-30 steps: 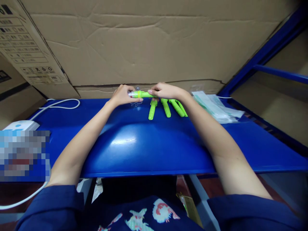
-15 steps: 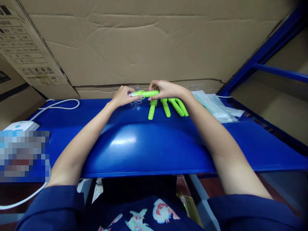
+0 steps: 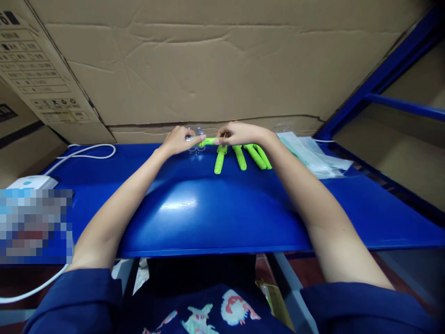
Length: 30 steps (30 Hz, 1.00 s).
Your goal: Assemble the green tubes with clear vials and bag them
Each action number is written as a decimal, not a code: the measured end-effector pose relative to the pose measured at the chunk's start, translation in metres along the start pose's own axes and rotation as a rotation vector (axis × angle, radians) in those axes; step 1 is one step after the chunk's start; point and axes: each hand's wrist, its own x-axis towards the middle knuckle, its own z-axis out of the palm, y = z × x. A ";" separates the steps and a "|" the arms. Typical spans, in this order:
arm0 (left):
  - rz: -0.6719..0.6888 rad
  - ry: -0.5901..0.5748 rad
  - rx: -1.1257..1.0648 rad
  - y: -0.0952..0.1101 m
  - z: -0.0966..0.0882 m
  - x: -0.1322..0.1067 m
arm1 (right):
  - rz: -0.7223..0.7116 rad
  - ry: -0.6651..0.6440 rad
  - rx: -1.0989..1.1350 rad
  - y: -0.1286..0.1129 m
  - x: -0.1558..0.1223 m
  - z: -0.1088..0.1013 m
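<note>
My left hand (image 3: 179,140) and my right hand (image 3: 239,133) meet at the far edge of the blue table (image 3: 208,208), both pinching one bright green pen-like piece (image 3: 208,141) held level between them. Its clear tip sits at my left fingers. Several more green pieces (image 3: 239,157) lie side by side on the table just under and right of my right hand. Two small clear caps or vials (image 3: 197,132) stand behind the held piece, partly hidden by my fingers.
A large cardboard box (image 3: 194,65) walls the back of the table. Clear plastic packets (image 3: 309,155) lie at the right. A white cable (image 3: 86,150) and white device (image 3: 29,182) sit at the left. A blue metal frame (image 3: 399,102) rises on the right.
My hands have come closer together on the green piece and lowered slightly; less of its length shows between my fingers than before.
</note>
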 end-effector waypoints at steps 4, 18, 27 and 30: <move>-0.007 0.024 0.059 0.002 -0.001 -0.001 | 0.042 -0.046 -0.006 0.000 0.001 0.000; -0.042 -0.022 0.149 0.004 0.001 -0.003 | 0.050 -0.026 0.123 0.007 0.004 0.006; -0.007 -0.066 0.203 0.006 0.002 -0.003 | -0.028 0.043 0.067 0.010 0.002 0.005; 0.015 -0.060 0.144 0.004 0.001 -0.003 | -0.024 -0.009 0.068 0.009 0.002 0.005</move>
